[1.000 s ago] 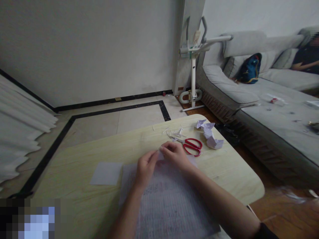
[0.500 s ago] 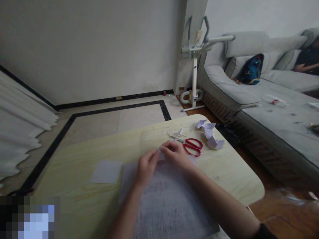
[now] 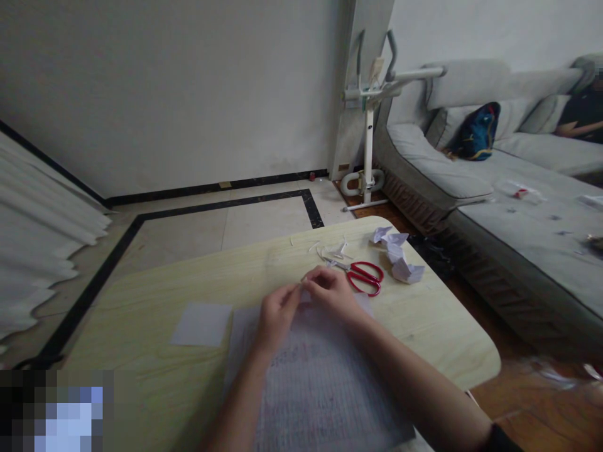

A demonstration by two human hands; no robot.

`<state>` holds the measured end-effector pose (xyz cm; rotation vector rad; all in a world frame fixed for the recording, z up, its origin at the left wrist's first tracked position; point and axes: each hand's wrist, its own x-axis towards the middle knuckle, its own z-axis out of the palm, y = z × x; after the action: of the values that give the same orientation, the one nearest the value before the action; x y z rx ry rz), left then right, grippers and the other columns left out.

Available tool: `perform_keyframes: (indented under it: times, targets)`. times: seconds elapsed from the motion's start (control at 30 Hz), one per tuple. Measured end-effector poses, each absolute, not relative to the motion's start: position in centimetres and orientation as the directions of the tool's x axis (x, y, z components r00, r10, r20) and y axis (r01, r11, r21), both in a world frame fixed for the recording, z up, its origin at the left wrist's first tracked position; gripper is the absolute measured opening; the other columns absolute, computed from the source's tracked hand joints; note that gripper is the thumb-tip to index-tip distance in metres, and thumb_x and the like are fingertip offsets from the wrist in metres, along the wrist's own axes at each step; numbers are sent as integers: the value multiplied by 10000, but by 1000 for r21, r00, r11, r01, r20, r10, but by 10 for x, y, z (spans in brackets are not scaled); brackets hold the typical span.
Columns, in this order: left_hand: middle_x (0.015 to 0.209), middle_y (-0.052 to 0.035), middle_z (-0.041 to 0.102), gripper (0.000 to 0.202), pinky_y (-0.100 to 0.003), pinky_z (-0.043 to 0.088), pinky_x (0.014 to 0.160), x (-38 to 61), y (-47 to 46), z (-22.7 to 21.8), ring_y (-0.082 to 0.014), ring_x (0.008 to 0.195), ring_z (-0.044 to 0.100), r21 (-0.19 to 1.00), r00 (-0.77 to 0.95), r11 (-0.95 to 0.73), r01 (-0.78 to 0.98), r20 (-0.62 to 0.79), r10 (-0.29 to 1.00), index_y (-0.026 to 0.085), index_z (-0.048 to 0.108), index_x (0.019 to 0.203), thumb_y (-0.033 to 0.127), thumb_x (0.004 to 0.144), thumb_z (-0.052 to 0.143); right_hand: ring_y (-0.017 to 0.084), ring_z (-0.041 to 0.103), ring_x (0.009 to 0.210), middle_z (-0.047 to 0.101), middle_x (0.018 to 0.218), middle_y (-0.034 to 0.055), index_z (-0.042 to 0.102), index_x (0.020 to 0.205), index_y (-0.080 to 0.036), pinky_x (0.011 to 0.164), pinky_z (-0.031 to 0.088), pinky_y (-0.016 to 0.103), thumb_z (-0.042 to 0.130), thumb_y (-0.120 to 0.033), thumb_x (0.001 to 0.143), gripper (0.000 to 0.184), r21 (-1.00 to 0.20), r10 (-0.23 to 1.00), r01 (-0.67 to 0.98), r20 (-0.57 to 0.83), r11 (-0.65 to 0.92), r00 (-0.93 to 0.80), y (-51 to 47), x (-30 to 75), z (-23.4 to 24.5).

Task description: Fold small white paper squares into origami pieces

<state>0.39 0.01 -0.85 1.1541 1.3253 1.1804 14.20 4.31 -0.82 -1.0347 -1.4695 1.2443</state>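
Note:
My left hand (image 3: 279,314) and my right hand (image 3: 330,290) meet over the far end of a large lined sheet covered in writing (image 3: 325,383). Both are closed, fingertips pinching a small piece of white paper (image 3: 305,295) between them. Most of that piece is hidden by the fingers, so its shape is unclear. Just beyond my right hand lie scissors with red handles (image 3: 365,277), their blades pointing left. A square of white paper (image 3: 201,324) rests flat on the table to the left of the lined sheet.
Several folded white paper pieces (image 3: 399,256) stand near the table's (image 3: 452,333) far right corner. Thin paper scraps (image 3: 338,248) lie behind the scissors. Right of the table is a grey sofa (image 3: 532,251) with a blue bag (image 3: 479,132) and a seated person (image 3: 584,116). White exercise equipment (image 3: 369,144) stands beyond.
Both hands stay in nearly the same place, still pinching the small paper. Only a very slight shift of the fingertips shows; the things on the table have not moved.

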Motion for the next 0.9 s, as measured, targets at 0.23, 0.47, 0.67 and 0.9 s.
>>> perform_keyframes:
  times: [0.23,0.47,0.67,0.9]
  targets:
    - [795,-36,717,277,-217,509,636,3,0,-8,-175,747,649,995,-47,22,99,-18,999,146,737,872,385,828,603,103,461,521,518,566,-32,551,646,-173,493,370,215,620,-285,743,163,-996,967,-38,83,76,-240,43,143,-9]
    - [801,-44,714,312,-227,498,653,3,1,-10,-182,756,640,993,-44,13,119,-8,999,145,738,896,411,835,588,110,496,578,563,617,-17,579,679,-163,543,404,226,602,-244,768,123,-992,960,8,124,130,-250,44,144,-10]
    - [829,-45,725,310,-221,505,647,4,1,-10,-190,780,653,995,-42,25,97,-21,999,155,743,908,418,822,602,112,499,589,565,622,-17,586,678,-163,553,402,231,601,-233,769,115,-989,958,20,140,150,-251,45,145,-10]
    - [849,-47,730,276,-237,512,717,4,0,-8,-198,826,659,993,-17,-8,121,11,1000,155,738,934,369,843,588,100,450,524,502,567,-36,552,650,-170,488,350,216,605,-257,768,156,-994,959,-27,114,110,-259,44,146,-10]
